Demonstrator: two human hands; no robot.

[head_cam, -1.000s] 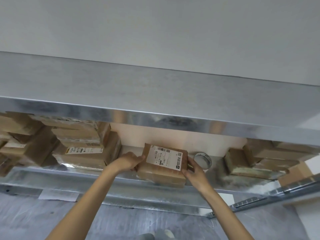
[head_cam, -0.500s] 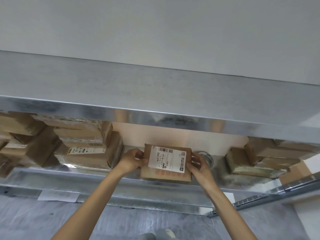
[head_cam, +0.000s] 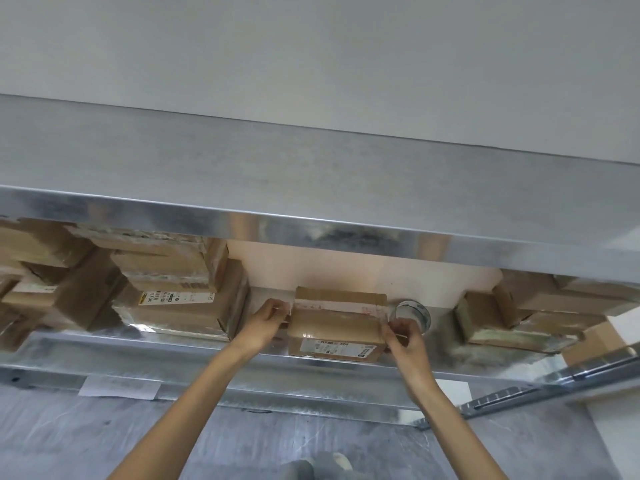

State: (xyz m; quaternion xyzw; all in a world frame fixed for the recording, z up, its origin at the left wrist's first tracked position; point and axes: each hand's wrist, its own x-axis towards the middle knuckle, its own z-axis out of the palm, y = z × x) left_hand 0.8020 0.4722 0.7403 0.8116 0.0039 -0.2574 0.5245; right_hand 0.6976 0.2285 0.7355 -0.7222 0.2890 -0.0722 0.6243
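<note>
Starting at the far left of the frame, a stack of boxes (head_cam: 173, 306) sat crowded on the lower shelf (head_cam: 104, 344), some flat and some tipped at angles, most wrapped in clear tape. One box in the stack showed a white label on its front. Below them, a paper slip (head_cam: 119, 388) was stuck to the shelf's front rail. The upper shelf (head_cam: 311, 188) ran as a wide metal band across the whole picture above them.

Toward the centre, the left hand (head_cam: 268, 320) reached up from the lower middle of the frame. Its fingers were curled and pinched the left edge of the box (head_cam: 337, 325). That box stood on the lower shelf in the gap between the two piles, just right of centre. Its top faced the camera with a strip of tape across it, and a white label (head_cam: 337, 348) showed low on its front face. The right hand (head_cam: 405, 337) gripped the box's right edge, its fingers bent round the corner.

Just behind the right hand, a roll of tape (head_cam: 414, 311) lay on the shelf against the back wall. Farther right, a second pile of boxes (head_cam: 519, 317) filled the shelf to the frame's edge. At the bottom centre, a shoe (head_cam: 332, 462) showed on the grey floor (head_cam: 69, 438).
</note>
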